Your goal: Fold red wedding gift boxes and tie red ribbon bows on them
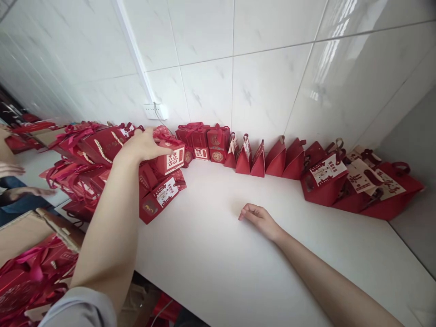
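My left hand [145, 144] reaches over a pile of red gift boxes. Its thumb lies across a red gift box [162, 164] with a white, red-lettered label, while the other fingers are mostly hidden behind the hand; it appears to grip that box. Just below is another red box [150, 206] with a white picture tag and a small window. My right hand [258, 219] is over the white table [218, 254], fingers curled together, with nothing visible in them.
Ribboned boxes [218, 143] and slim triangular boxes [257, 161] line the tiled wall. Larger tagged red boxes [327, 186] stand at right by a grey panel [412, 136]. A cardboard carton [25, 231] of red boxes is lower left. Another person's hands [29, 193] show at far left.
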`<state>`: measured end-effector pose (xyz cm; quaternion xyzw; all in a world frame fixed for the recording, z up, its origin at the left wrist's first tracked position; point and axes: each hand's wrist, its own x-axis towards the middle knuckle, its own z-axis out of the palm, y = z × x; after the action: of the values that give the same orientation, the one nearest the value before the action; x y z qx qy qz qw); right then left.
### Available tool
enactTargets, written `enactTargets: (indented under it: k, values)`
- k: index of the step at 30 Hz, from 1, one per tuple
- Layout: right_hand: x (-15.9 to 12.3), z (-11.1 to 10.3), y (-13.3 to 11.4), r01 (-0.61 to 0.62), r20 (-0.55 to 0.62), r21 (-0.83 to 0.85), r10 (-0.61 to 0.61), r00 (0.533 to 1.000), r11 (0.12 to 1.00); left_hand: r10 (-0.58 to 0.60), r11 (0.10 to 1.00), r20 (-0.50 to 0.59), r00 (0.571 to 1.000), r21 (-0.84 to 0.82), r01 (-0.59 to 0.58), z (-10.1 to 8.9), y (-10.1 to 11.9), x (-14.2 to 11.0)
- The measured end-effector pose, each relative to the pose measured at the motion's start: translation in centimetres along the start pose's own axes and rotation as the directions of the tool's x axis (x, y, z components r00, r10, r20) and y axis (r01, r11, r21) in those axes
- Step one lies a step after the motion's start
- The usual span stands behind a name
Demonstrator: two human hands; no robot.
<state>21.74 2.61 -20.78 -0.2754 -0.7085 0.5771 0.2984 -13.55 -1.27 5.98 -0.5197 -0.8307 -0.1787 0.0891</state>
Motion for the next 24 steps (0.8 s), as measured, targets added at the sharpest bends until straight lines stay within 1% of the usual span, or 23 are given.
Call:
enactTargets:
  k: [2,3,4,6,7,8,9,10,11,12,13,15,17,19,21,22,24]
  values:
    - [0.0,0.0,0.0,0.005,-0.002,0.002,-0.005,1.000,1.000,0.098,0.991,-0.043,0.994,-0.092,-0.102,0.2,2.4,-1.4]
    - [0.0,0.0,0.0,0.006,-0.003,0.000,-0.006,1.000,1.000,0.163,0.972,-0.085,0.983,-0.156,-0.174,0.9,3.6,-2.2]
    - [0.0,0.0,0.1,0.012,-0.009,0.006,-0.012,1.000,1.000,0.235,0.938,-0.129,0.963,-0.228,-0.260,2.0,4.7,-2.9]
    - [0.0,0.1,0.2,0.048,-0.036,0.045,-0.047,0.998,0.998,0.343,0.830,-0.207,0.916,-0.389,-0.399,5.5,6.7,-4.6]
    - [0.0,0.1,0.2,0.069,-0.058,0.071,-0.065,0.996,0.995,0.365,0.777,-0.212,0.907,-0.467,-0.422,7.6,7.5,-5.6]
    - [0.0,0.2,0.3,0.087,-0.086,0.095,-0.079,0.993,0.992,0.346,0.746,-0.206,0.915,-0.531,-0.402,9.8,8.2,-6.5]
    - [0.0,0.2,0.4,0.102,-0.116,0.116,-0.089,0.989,0.988,0.315,0.741,-0.185,0.931,-0.565,-0.363,11.8,8.8,-7.5]
    - [0.1,0.3,0.4,0.111,-0.147,0.133,-0.091,0.985,0.985,0.313,0.745,-0.151,0.938,-0.573,-0.341,13.6,9.1,-8.4]
    - [0.2,0.3,0.5,0.115,-0.172,0.143,-0.089,0.981,0.983,0.318,0.766,-0.102,0.942,-0.558,-0.319,15.1,9.3,-9.3]
    - [0.3,0.4,0.5,0.123,-0.196,0.152,-0.092,0.976,0.981,0.298,0.790,-0.055,0.953,-0.547,-0.279,16.2,9.3,-10.1]
    - [0.5,0.4,0.6,0.135,-0.218,0.160,-0.099,0.971,0.978,0.278,0.808,-0.019,0.961,-0.537,-0.244,17.0,9.1,-10.7]
    - [0.7,0.3,0.6,0.146,-0.254,0.158,-0.103,0.962,0.977,0.242,0.822,0.043,0.969,-0.539,-0.182,17.6,8.3,-11.4]
    - [0.8,0.3,0.6,0.130,-0.306,0.108,-0.092,0.948,0.986,0.234,0.789,0.104,0.967,-0.602,-0.126,17.6,7.4,-11.6]
    - [0.9,0.2,0.5,0.110,-0.362,0.029,-0.092,0.928,0.994,0.221,0.737,0.139,0.965,-0.672,-0.072,17.7,6.8,-11.3]
    - [0.8,0.1,0.5,0.123,-0.407,-0.032,-0.125,0.905,0.992,0.223,0.713,0.114,0.968,-0.696,-0.082,18.0,6.4,-10.8]
    - [0.8,0.0,0.5,0.140,-0.420,-0.038,-0.142,0.896,0.989,0.237,0.713,0.082,0.968,-0.691,-0.116,18.3,6.3,-10.6]
    - [0.6,0.0,0.4,0.177,-0.435,-0.013,-0.165,0.885,0.984,0.299,0.700,0.033,0.954,-0.687,-0.196,18.7,6.1,-10.4]
